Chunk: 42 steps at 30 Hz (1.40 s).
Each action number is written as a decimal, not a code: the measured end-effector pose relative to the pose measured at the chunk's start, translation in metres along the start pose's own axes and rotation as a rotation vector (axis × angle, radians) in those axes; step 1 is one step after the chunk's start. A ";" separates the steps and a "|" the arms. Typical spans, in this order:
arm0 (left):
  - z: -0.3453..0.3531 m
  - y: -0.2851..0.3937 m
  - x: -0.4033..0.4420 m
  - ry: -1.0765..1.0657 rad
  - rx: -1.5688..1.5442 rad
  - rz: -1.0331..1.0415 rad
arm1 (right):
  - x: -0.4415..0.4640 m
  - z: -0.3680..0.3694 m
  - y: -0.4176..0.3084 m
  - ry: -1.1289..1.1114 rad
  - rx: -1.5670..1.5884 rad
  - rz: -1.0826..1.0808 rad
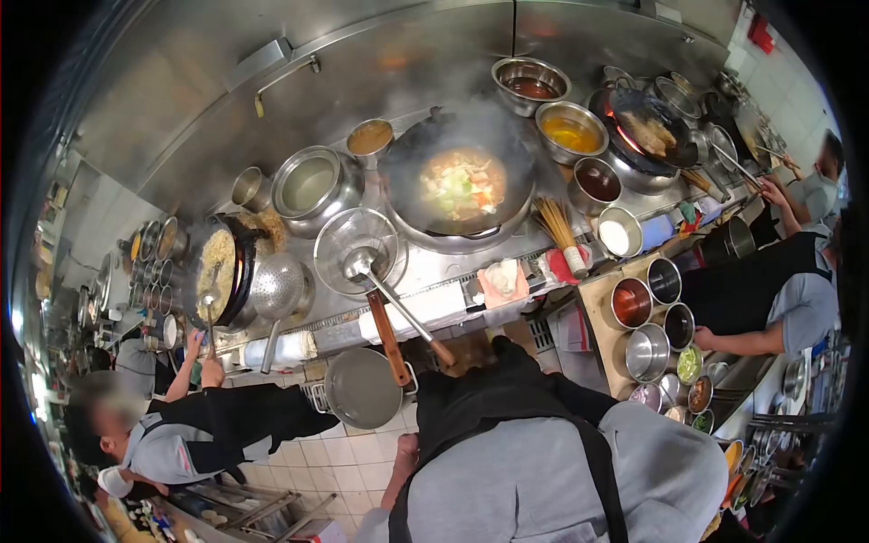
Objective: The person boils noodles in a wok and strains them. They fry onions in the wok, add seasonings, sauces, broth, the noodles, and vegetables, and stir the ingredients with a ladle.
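My left hand (405, 445) hangs low beside my black apron (493, 389), just below the grey round pan (365, 387); its fingers cannot be made out. My right hand is out of sight. In front of me a large wok (412, 167) holds steaming pale and reddish food (463, 184). A ladle (360, 263) lies in a wire strainer (337, 237) left of it, with a wooden handle (389, 339) pointing toward me. A perforated ladle (279, 286) rests further left. Right of the wok are a bamboo brush (558, 231) and a folded cloth (503, 281).
Metal pots of liquid (569, 133) stand behind and right. At far left a person (181, 439) stirs a wok of noodles or rice (217, 262). To the right, a co-worker's arm (747, 341) reaches toward ingredient containers (647, 351); another wok (644, 131) stands over flame.
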<state>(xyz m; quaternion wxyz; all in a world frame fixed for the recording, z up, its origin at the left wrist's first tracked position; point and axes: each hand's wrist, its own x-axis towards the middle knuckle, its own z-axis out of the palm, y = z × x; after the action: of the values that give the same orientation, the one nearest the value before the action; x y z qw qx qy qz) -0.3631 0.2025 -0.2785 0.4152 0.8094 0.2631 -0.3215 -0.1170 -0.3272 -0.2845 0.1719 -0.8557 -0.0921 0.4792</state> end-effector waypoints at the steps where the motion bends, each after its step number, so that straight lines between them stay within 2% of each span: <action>1: -0.010 0.027 -0.012 0.009 -0.132 -0.038 | 0.010 0.003 -0.003 0.102 0.119 0.001; 2: -0.021 0.061 -0.028 0.018 -0.233 -0.074 | 0.018 0.006 -0.007 0.203 0.240 0.004; 4: -0.025 0.057 -0.016 0.053 -0.296 -0.024 | 0.055 0.018 0.010 0.259 0.272 0.018; 6: -0.024 0.052 -0.007 0.094 -0.412 -0.027 | 0.110 0.030 0.053 0.165 0.088 0.041; 9: -0.028 0.057 -0.009 0.087 -0.495 -0.051 | 0.051 -0.035 -0.012 0.272 0.118 0.071; 12: -0.030 0.075 -0.030 0.042 -0.433 -0.129 | 0.047 -0.055 -0.045 0.251 0.159 0.188; 13: -0.027 0.079 -0.037 0.023 -0.432 -0.131 | 0.047 -0.054 -0.052 0.259 0.124 0.143; 15: -0.022 0.073 -0.045 0.004 -0.306 -0.108 | 0.054 -0.047 -0.059 0.277 0.053 0.054; 19: -0.003 0.023 -0.034 -0.008 -0.093 0.003 | 0.053 -0.035 -0.071 0.246 0.001 0.095; 21: 0.027 -0.026 0.001 -0.049 0.382 0.117 | 0.059 -0.033 -0.062 0.206 -0.011 0.083; 22: 0.034 -0.027 0.003 -0.062 0.576 0.178 | 0.055 -0.037 -0.061 0.192 0.020 0.074; 25: 0.042 -0.030 0.001 0.012 0.186 0.015 | 0.043 -0.044 -0.055 0.172 0.045 0.028; 26: 0.037 -0.024 -0.006 0.017 0.189 -0.023 | 0.050 -0.040 -0.048 0.184 0.007 -0.003; 28: 0.014 0.024 -0.038 0.026 0.195 -0.100 | 0.065 -0.028 -0.032 0.203 -0.013 -0.012; 31: -0.002 0.063 -0.066 0.072 -0.213 -0.119 | 0.067 -0.022 -0.026 0.208 0.063 0.051; 34: -0.009 0.091 -0.075 0.124 -0.350 -0.207 | 0.043 -0.033 -0.039 0.209 0.137 0.087; 40: -0.008 0.082 -0.059 0.120 -0.112 -0.177 | 0.045 -0.026 -0.030 0.218 0.116 0.096; 42: -0.002 0.058 -0.044 0.042 -0.091 -0.030 | 0.038 -0.032 -0.034 0.186 0.110 0.112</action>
<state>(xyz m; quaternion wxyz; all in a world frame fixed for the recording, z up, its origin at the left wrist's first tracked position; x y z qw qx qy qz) -0.3517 0.1676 -0.2157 0.4411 0.7923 0.2979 -0.2984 -0.0699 -0.2900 -0.2861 0.1996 -0.8895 -0.0015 0.4110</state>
